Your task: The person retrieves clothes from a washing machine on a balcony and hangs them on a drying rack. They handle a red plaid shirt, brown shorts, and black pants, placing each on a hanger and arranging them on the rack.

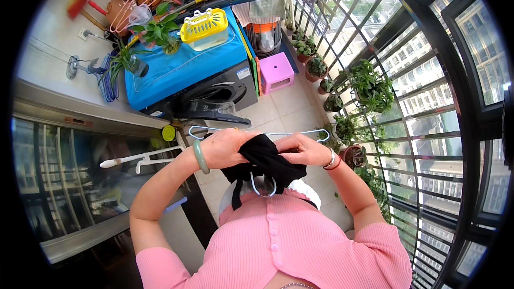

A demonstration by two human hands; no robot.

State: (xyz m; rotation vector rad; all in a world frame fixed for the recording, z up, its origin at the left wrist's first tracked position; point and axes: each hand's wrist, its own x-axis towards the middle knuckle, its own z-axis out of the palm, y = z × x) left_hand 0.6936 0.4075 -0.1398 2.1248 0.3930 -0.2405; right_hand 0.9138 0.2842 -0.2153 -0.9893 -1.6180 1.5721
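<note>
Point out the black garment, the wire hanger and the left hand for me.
black garment (267,161), head view, bunched middle fold.
wire hanger (289,134), head view, straight bar between the hands.
left hand (225,147), head view, back of hand.

I saw bare tiled floor (278,112) open ahead; blue-covered washing machine (187,69) blocked left, potted green plants (369,85) lined barred window right, pink plastic stool (276,70) beyond.

We held the garment (266,161) between our left hand (225,147) and right hand (303,150), on the wire hanger (257,131). Beyond it stood the washing machine (214,93), a basket (204,25) near its top's back right corner. A stool (276,69) sat right of the machine, potted plants (369,88) farther right along the railing.
</note>
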